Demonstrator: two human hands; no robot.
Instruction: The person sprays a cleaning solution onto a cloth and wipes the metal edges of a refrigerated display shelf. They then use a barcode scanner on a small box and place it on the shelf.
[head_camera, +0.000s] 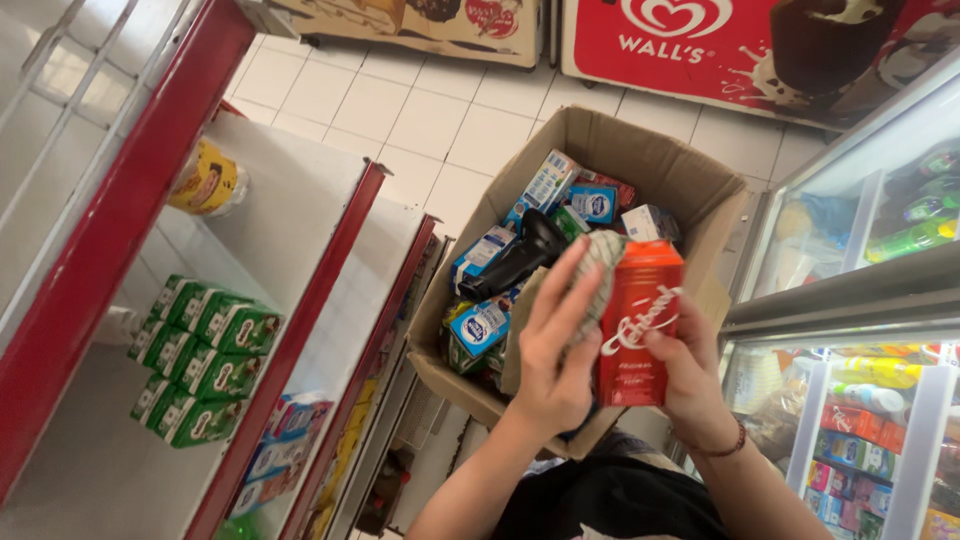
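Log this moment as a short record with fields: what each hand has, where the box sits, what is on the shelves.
left hand: presses a grey-white cloth against the carton
right hand: holds a red carton upright
cardboard box: open, below the hands, on the white tile floor, filled with small blue and green cartons
shelf: red-edged, at left, with green cartons and a yellow pack
glass-door cooler: at right

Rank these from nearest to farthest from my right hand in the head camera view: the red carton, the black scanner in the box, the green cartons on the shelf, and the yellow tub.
1. Red carton: in the right hand, touching it.
2. Black scanner: in the cardboard box, just left of the hands.
3. Green cartons: on the white shelf, far left.
4. Yellow tub: upper left, on the shelf above.
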